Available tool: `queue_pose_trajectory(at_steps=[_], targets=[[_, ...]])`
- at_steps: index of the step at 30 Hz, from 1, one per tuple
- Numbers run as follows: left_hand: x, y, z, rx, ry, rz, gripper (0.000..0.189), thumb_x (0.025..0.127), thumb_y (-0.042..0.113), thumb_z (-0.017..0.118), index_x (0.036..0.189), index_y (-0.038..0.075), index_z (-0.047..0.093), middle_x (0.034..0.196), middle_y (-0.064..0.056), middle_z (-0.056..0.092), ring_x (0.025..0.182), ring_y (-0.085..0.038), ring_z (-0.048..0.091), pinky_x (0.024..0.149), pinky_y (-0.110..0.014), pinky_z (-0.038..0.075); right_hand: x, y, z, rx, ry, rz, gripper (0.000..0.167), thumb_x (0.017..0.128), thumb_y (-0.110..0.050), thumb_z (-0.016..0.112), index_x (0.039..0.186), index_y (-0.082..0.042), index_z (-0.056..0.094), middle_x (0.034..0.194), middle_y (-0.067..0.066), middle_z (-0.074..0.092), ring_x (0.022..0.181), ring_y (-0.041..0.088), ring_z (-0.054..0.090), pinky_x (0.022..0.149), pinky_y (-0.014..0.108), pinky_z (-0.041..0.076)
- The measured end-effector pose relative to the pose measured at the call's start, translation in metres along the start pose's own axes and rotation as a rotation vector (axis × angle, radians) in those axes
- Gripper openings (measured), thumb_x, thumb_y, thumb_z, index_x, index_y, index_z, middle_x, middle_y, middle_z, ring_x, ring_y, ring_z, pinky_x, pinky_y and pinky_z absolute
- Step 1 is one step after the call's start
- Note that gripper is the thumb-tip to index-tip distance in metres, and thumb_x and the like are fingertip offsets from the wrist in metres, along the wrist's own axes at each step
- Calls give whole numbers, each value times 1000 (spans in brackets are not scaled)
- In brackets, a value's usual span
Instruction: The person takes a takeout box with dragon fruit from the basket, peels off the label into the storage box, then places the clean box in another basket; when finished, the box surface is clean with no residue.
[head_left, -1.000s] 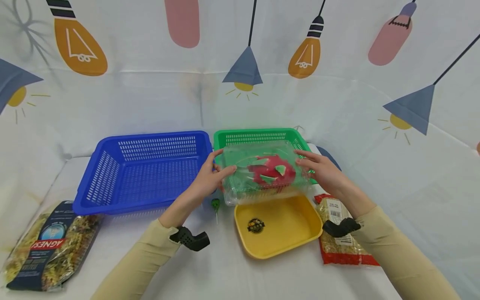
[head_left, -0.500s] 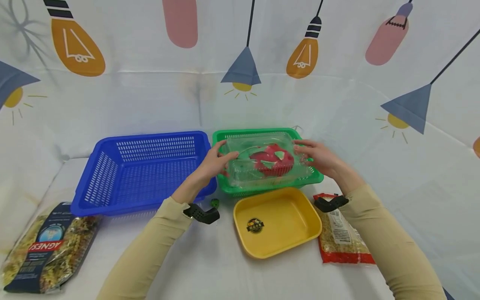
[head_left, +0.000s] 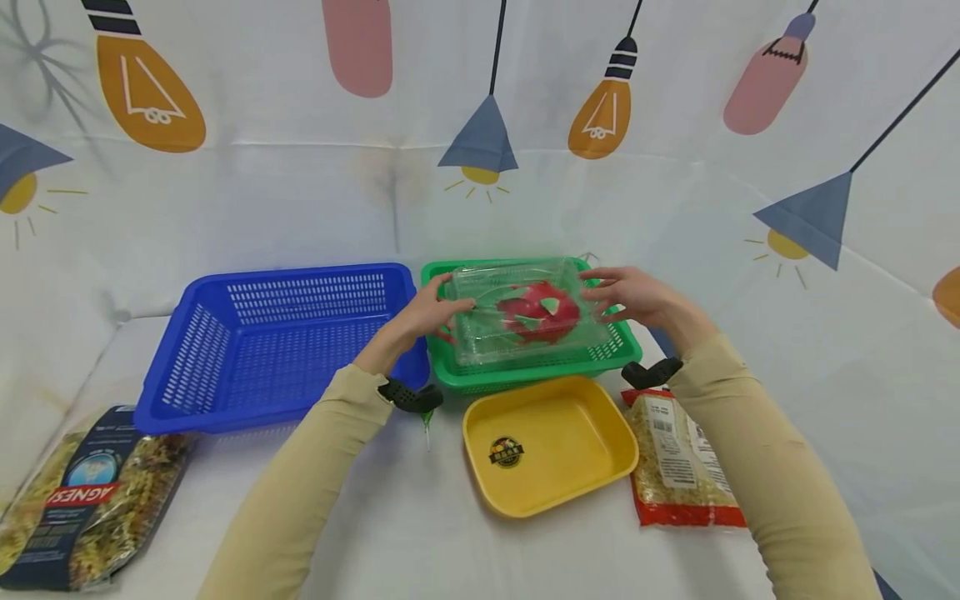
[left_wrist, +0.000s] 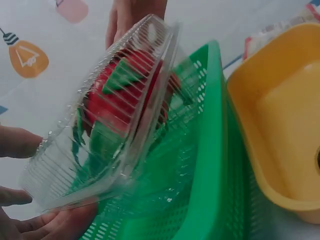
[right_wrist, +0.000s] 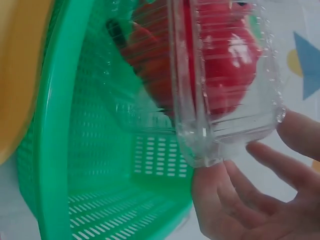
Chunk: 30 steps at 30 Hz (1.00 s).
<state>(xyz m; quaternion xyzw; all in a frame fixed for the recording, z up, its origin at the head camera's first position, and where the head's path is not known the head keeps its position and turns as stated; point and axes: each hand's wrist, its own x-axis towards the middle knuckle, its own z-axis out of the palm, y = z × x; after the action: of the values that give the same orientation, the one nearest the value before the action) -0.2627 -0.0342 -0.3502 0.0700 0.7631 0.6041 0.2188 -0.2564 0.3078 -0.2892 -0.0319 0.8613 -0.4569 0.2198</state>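
Note:
A clear plastic clamshell box [head_left: 480, 337] with a red dragon fruit [head_left: 551, 304] inside is at the mouth of the green basket [head_left: 480, 383]. My left hand [head_left: 426, 315] grips its left end, thumb over the top edge. At the right end my right hand [head_left: 633, 296] holds the box with spread fingers. In the left wrist view the clamshell box [left_wrist: 107, 172] looks tilted, its lower part within the basket. The right wrist view shows fingertips [right_wrist: 207, 182] under the box's corner. Whether the box touches the basket floor I cannot tell.
A blue basket [head_left: 172, 417] stands to the left. In front of the green one is a yellow tray [head_left: 555, 467]. A pasta bag [head_left: 90, 508] lies far left, a red-edged grain bag [head_left: 675, 467] at right. A green lollipop [head_left: 427, 419] lies partly behind my left wrist.
Both hands have carried the clamshell box back, away from over the yellow tray, and down to the green basket. The basket's front rim now shows.

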Motion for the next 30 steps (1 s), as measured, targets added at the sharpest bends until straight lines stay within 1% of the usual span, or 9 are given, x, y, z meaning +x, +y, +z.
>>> queue_pose_trajectory(at_steps=[3,7,10,12,14,17,20,26,30], targets=[[5,2,-1,18,-13,-37,84,99,26,62,162,23,7,130,-21,54,68,-16,58,74,-39,60,5,2,0,15,-23,43,61,106,-22,52,159,-11,25,154,26,30,106,29,58,97,44,51],[10,4,0,61,-35,-80,84,97,15,61,162,21,8,123,-21,60,67,-18,60,75,-38,60,14,7,3,9,-33,85,61,105,-19,52,159,-11,25,153,26,31,119,37,53,103,49,48],[13,5,2,148,-36,-95,83,97,12,59,162,14,8,100,-14,65,59,-15,56,72,-34,59,20,11,7,-1,-34,105,60,105,-16,51,159,-10,25,154,26,31,120,40,51,105,51,46],[14,6,5,218,-32,-96,81,97,11,58,162,10,9,78,-6,60,51,-12,49,69,-31,57,24,13,10,4,-40,120,60,106,-14,49,159,-8,23,156,26,28,122,42,49,107,52,44],[16,6,8,277,-26,-98,77,98,12,56,161,6,11,68,-4,53,47,-10,41,63,-29,52,27,16,12,3,-43,129,60,106,-12,48,160,-7,21,160,26,24,126,43,46,108,54,42],[20,4,16,353,-20,-93,72,99,11,51,159,2,14,97,-13,63,47,-9,34,59,-28,44,31,24,14,-6,-40,143,59,106,-10,46,160,-6,20,162,25,19,128,43,46,108,54,42],[23,1,23,411,-26,-92,69,98,9,47,158,-2,14,134,-24,49,52,-12,38,62,-31,41,34,33,16,-28,-37,163,58,106,-8,44,160,-6,21,161,25,21,114,38,53,105,53,45],[28,-5,30,431,-24,-100,58,100,7,46,152,-6,24,120,-24,51,56,-16,44,70,-39,46,41,40,21,-81,-38,190,59,106,-7,41,160,-8,18,142,26,41,95,27,53,104,53,46],[34,-6,32,415,9,-113,56,102,9,47,152,-5,25,131,-24,50,56,-18,48,77,-43,51,46,41,22,-121,-36,175,59,107,-7,39,161,-8,16,135,28,43,94,29,51,107,56,42]])
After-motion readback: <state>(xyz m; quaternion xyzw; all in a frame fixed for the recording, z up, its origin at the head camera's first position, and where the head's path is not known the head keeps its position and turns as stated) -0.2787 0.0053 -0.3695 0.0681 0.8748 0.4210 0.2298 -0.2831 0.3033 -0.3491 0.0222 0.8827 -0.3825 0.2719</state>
